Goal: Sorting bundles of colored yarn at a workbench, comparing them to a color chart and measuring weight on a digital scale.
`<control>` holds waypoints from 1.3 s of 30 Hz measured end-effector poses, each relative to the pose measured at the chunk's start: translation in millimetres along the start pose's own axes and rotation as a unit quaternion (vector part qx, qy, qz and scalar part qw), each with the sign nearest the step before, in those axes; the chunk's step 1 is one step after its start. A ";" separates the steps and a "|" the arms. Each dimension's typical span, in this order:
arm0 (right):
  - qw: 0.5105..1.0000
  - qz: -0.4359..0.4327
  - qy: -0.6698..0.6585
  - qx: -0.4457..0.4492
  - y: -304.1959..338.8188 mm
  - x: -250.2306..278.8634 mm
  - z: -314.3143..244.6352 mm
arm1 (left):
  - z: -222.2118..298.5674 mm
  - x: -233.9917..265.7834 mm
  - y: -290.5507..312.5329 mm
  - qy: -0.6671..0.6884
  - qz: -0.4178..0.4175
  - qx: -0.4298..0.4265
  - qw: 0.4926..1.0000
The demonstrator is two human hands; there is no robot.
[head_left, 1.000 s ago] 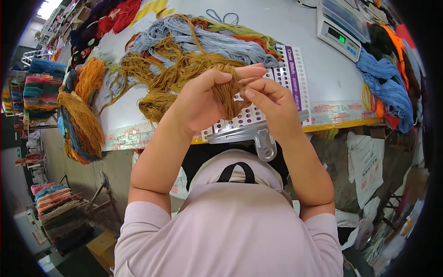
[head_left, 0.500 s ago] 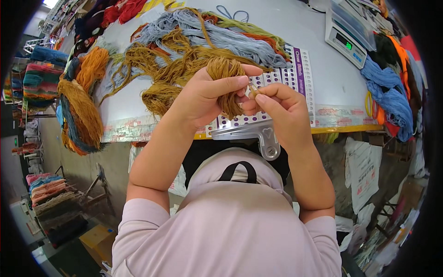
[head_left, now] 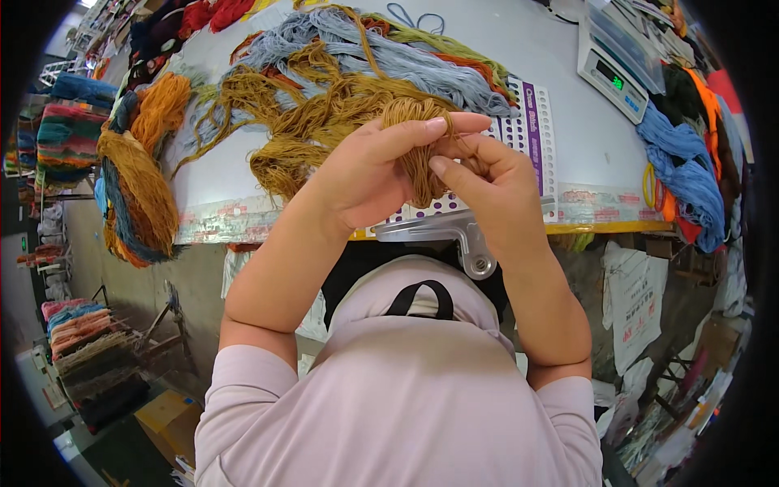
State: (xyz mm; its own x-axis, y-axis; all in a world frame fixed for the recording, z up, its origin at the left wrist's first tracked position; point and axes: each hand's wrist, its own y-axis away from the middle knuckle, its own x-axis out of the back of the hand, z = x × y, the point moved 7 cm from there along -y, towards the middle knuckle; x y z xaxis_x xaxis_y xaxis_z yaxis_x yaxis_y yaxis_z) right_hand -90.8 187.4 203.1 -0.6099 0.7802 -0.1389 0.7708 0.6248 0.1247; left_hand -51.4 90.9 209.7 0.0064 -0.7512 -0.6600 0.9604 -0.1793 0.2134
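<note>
My left hand (head_left: 357,174) is closed around a looped hank of golden-brown thread (head_left: 423,180), its thumb across the front and its index finger stretched out behind. Against the right side of this hank, my right hand (head_left: 499,178) has its thumb and fingers bent in at the strands; the exact grip is partly hidden. Behind both hands lies a loose heap of the same golden-brown thread (head_left: 316,105). A white card with rows of punched holes (head_left: 548,162) is partly covered by my hands. Below them, a clear grey plastic piece (head_left: 422,230) juts over the table edge.
Light-blue thread (head_left: 365,49) lies behind the brown heap, with green and rust strands. A digital scale (head_left: 610,77) stands at the back right, near blue hanks (head_left: 682,162). Orange and brown hanks (head_left: 158,122) hang over the left edge of the white table (head_left: 219,162).
Both hands and the hank have shifted slightly right. My right fingers have moved from pinching a thin pale end beside the hank to lying in against its strands.
</note>
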 end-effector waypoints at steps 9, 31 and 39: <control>0.996 -0.010 -0.091 -0.018 7.2 -4.5 -3.0 | 10.2 11.0 5.6 -0.008 0.047 -0.025 0.999; 0.985 -0.081 -0.154 -0.020 13.0 -13.5 -6.2 | 23.5 6.8 9.7 -0.044 0.000 -0.062 0.997; 0.985 0.012 -0.170 0.003 2.1 -4.1 -12.8 | 17.2 9.2 7.5 0.031 -0.001 -0.049 0.998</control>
State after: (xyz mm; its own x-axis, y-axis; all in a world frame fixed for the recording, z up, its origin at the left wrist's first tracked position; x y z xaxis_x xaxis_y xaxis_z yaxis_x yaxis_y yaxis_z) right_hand -89.1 185.9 216.6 -0.4953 0.7381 -0.4581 0.7856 0.6057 0.1265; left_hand -49.0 71.7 217.7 0.0186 -0.7091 -0.7049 0.9829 -0.1161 0.1427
